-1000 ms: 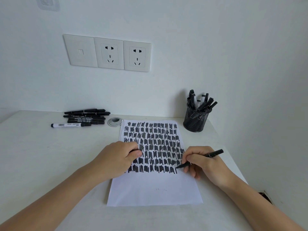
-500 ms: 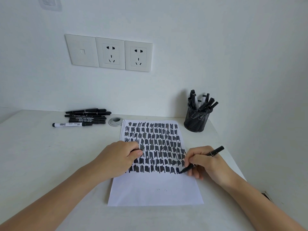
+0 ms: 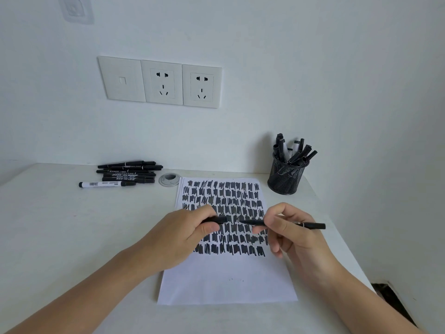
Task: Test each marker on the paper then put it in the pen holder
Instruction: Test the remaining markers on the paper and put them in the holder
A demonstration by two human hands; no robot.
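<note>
A white paper (image 3: 226, 283) full of black test strokes lies in front of me on the desk. My right hand (image 3: 291, 235) grips a thin black marker (image 3: 310, 225), held level above the sheet with its bare tip pointing left. My left hand (image 3: 185, 235) pinches the black cap (image 3: 220, 220), whose open end faces that tip across a small gap. The black mesh pen holder (image 3: 285, 175) stands at the back right with several markers in it. Several black markers (image 3: 130, 172) and a white-bodied one (image 3: 106, 184) lie at the back left.
A round metal grommet (image 3: 169, 180) sits in the desk between the marker pile and the paper. Wall sockets (image 3: 161, 83) are above. The desk's right edge (image 3: 342, 239) runs close to my right hand, with a wall just beyond.
My right hand lifted the marker tip off the paper and turned it level. My left hand rose from the sheet with the cap and brought it toward the tip.
</note>
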